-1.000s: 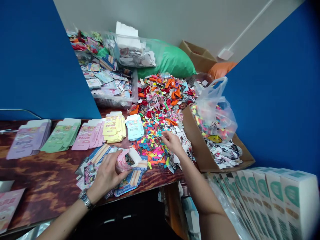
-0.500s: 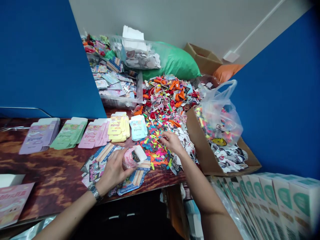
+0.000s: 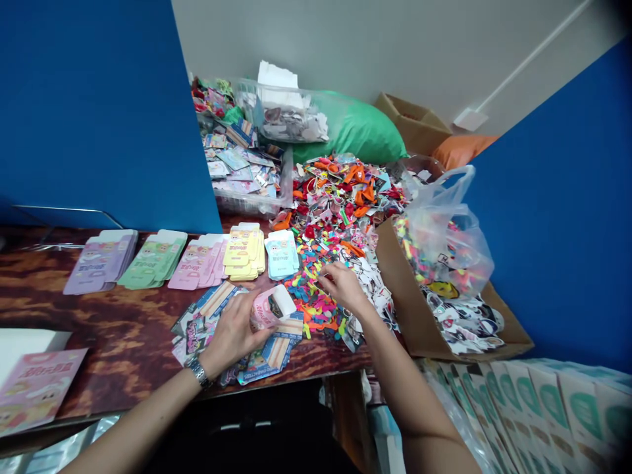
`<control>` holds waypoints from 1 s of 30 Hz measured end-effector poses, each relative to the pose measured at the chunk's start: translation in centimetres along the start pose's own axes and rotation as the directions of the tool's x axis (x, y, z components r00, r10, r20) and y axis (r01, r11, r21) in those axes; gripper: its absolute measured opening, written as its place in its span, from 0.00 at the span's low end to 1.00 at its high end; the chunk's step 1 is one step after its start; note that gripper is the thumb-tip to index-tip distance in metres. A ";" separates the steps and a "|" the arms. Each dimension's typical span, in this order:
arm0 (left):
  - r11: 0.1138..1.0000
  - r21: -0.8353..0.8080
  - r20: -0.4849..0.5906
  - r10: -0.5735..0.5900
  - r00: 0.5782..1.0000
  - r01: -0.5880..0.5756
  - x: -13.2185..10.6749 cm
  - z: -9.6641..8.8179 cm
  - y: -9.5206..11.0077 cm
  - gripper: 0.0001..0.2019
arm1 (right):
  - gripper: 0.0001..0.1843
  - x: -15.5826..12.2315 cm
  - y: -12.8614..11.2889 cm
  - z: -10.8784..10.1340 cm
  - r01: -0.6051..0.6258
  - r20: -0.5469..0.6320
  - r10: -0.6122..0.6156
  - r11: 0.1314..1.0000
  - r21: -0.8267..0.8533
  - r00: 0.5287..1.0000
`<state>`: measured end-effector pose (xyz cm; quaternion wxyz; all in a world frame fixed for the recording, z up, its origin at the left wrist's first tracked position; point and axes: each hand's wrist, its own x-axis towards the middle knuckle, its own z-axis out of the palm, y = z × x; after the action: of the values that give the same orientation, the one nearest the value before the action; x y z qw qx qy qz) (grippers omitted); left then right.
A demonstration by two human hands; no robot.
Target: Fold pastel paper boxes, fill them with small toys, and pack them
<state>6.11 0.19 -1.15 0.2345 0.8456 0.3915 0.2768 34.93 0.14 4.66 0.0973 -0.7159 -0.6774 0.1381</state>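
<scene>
My left hand (image 3: 234,331) is closed around a small pink cardboard box (image 3: 264,311), tilted with its white flap up and its open end toward the right. Something dark shows inside the box. Over a heap of small colourful pieces (image 3: 316,306) is my right hand (image 3: 343,284), thumb and fingers drawn together. Whatever is between those fingers is too small to make out. Under my left hand lie blue-and-tan printed packets (image 3: 271,359). Behind it stand stacks of flat boxes in yellow (image 3: 245,253), pink (image 3: 197,263) and light blue (image 3: 282,255).
Farther left are green (image 3: 154,260) and purple (image 3: 101,263) box stacks. At the back sit a clear bin (image 3: 251,204), a green bag (image 3: 365,128) and mixed trinkets (image 3: 340,191). A cardboard box (image 3: 409,303) with a plastic bag (image 3: 449,243) stands right.
The camera view has shifted, so the scene sits slightly farther right. My left hand still holds the pink box, and my right hand stays over the colourful heap.
</scene>
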 end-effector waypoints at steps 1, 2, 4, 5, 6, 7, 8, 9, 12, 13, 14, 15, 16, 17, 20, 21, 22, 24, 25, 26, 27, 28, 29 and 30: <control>1.000 0.004 -0.001 -0.013 1.000 0.013 0.2 0.2 0.0 0.37 | 0.06 -0.4 -0.4 -0.7 0.009 -0.034 -0.008 0.999 0.041 0.999; 1.000 0.004 0.000 -0.024 1.000 0.024 0.5 0.4 0.2 0.37 | 0.07 -0.9 -0.9 -1.2 0.017 -0.083 -0.008 0.994 0.109 0.997; 0.999 -0.010 0.007 -0.045 0.999 0.045 1.2 0.9 0.6 0.37 | 0.09 -1.7 -2.4 -1.7 0.028 -0.199 0.036 0.951 0.309 0.979; 0.998 -0.022 0.008 -0.053 0.999 0.053 1.5 1.2 0.9 0.37 | 0.10 -2.1 -3.2 -1.7 0.039 -0.247 0.070 0.911 0.411 0.966; 0.998 -0.032 0.001 -0.061 0.998 0.061 1.8 1.4 1.2 0.38 | 0.11 -2.5 -4.1 -1.4 0.056 -0.277 0.095 0.869 0.491 0.956; 0.997 -0.040 -0.007 -0.064 0.998 0.064 2.0 1.5 1.4 0.39 | 0.11 -2.8 -5.0 -1.1 0.076 -0.290 0.098 0.842 0.534 0.952; 0.997 -0.048 -0.014 -0.064 0.998 0.064 2.1 1.6 1.6 0.39 | 0.11 -3.1 -5.8 -0.7 0.103 -0.297 0.077 0.832 0.546 0.952; 0.997 -0.054 -0.019 -0.063 0.998 0.062 2.2 1.6 1.7 0.39 | 0.10 -3.4 -6.6 -0.3 0.136 -0.301 0.037 0.836 0.532 0.953; 0.996 -0.062 -0.035 -0.061 0.998 0.059 2.1 1.4 1.8 0.38 | 0.07 -3.7 -8.0 0.8 0.218 -0.259 -0.116 0.885 0.410 0.959; 0.997 -0.057 -0.039 -0.058 0.998 0.056 2.0 1.3 1.8 0.37 | 0.07 -3.7 -8.3 1.1 0.234 -0.221 -0.162 0.904 0.358 0.962; 0.998 -0.046 -0.044 -0.050 0.998 0.048 1.8 1.2 1.7 0.37 | 0.07 -3.7 -8.4 1.2 0.247 -0.173 -0.201 0.921 0.301 0.964; 0.999 -0.027 -0.046 -0.035 0.998 0.034 1.7 1.1 1.6 0.37 | 0.07 -3.6 -8.5 1.2 0.259 -0.123 -0.235 0.935 0.241 0.964; 1.000 -0.003 -0.048 -0.016 0.999 0.016 1.5 1.1 1.5 0.37 | 0.07 -3.6 -8.6 1.2 0.274 -0.079 -0.264 0.945 0.179 0.961; 1.000 0.022 -0.049 0.004 0.999 -0.003 1.4 1.1 1.4 0.37 | 0.08 -3.5 -8.6 1.2 0.287 -0.053 -0.282 0.950 0.126 0.958; 0.998 0.055 -0.063 0.025 0.998 -0.021 1.2 1.1 1.1 0.38 | 0.12 -3.7 -8.7 0.9 0.305 -0.097 -0.295 0.947 0.104 0.950; 0.999 0.051 -0.066 0.017 0.998 -0.013 1.1 1.0 1.0 0.38 | 0.14 -3.8 -8.8 0.9 0.311 -0.137 -0.293 0.941 0.137 0.946; 0.999 0.043 -0.071 0.007 0.997 -0.004 1.1 0.9 1.0 0.38 | 0.15 -4.0 -8.9 0.9 0.322 -0.178 -0.293 0.932 0.168 0.939; 1.000 0.027 -0.070 -0.003 0.998 0.004 1.2 0.6 1.0 0.39 | 0.12 -4.3 -9.0 1.1 0.371 -0.233 -0.328 0.912 0.176 0.915; 1.000 0.022 -0.063 0.003 0.998 -0.002 1.2 0.4 1.1 0.39 | 0.11 -4.4 -9.1 1.1 0.405 -0.247 -0.364 0.902 0.146 0.898; 1.000 0.014 -0.055 0.014 0.998 -0.013 1.3 0.3 1.3 0.39 | 0.11 -4.6 -9.2 1.2 0.441 -0.254 -0.404 0.891 0.109 0.879; 1.000 0.000 -0.046 0.025 0.999 -0.025 1.3 0.1 1.4 0.39 | 0.11 -4.7 -9.2 1.2 0.475 -0.261 -0.441 0.876 0.082 0.859; 0.999 -0.018 -0.036 0.034 0.999 -0.035 1.3 -0.1 1.6 0.40 | 0.11 -4.8 -9.2 1.1 0.500 -0.280 -0.464 0.863 0.073 0.841; 0.998 -0.039 -0.028 0.039 0.999 -0.040 1.3 -0.2 1.8 0.41 | 0.12 -4.9 -9.2 0.9 0.516 -0.315 -0.468 0.853 0.085 0.826; 0.997 -0.063 -0.022 0.034 0.999 -0.036 1.2 -0.4 1.9 0.42 | 0.12 -5.0 -9.1 0.7 0.520 -0.362 -0.453 0.847 0.111 0.815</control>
<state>7.52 0.16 0.67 0.2521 0.8417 0.3701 0.3017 25.90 -4.27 7.24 0.3119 -0.5165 -0.7953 0.0584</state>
